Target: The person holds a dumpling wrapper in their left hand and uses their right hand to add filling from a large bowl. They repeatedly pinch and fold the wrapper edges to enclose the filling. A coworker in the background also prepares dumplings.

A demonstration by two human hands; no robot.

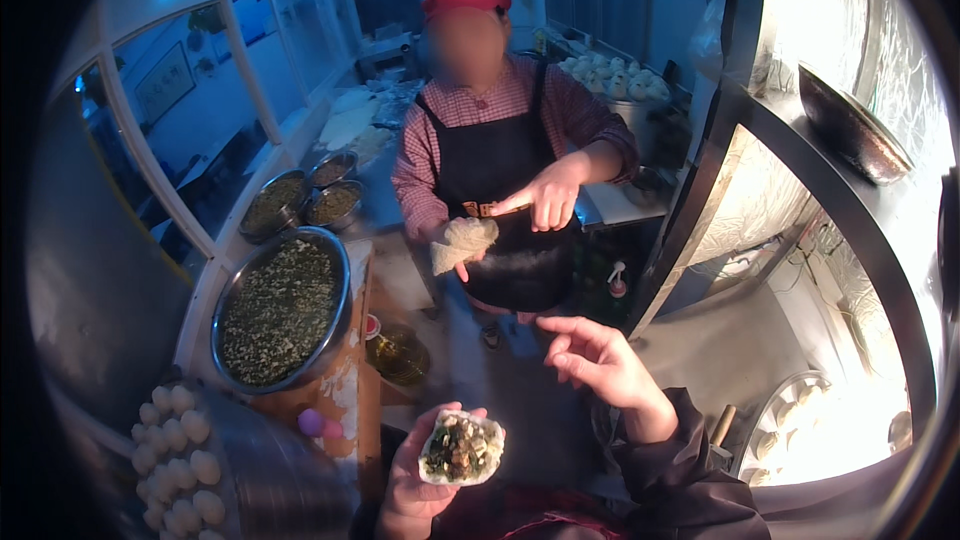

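Note:
In my left hand point(412, 499), low in the middle of the view, rests a dough wrapper heaped with chopped filling point(461, 448). The filling is dark green with pale and brown bits, and the wrapper's rim is unsealed. My right hand point(596, 367) is raised to the right of it, index finger extended and the other fingers loosely curled, with nothing in it. Across from me stands a person point(495, 142) in a red cap and dark apron. That person holds a piece of dough point(463, 241) in one hand and points with the other.
A large metal basin of green filling point(281, 315) stands on the left table beside smaller bowls point(335, 204). Several eggs point(180, 427) sit lower left. An oil jug point(397, 352) is below the table edge. Right are a metal frame point(825, 142) and a round pan of buns point(780, 420).

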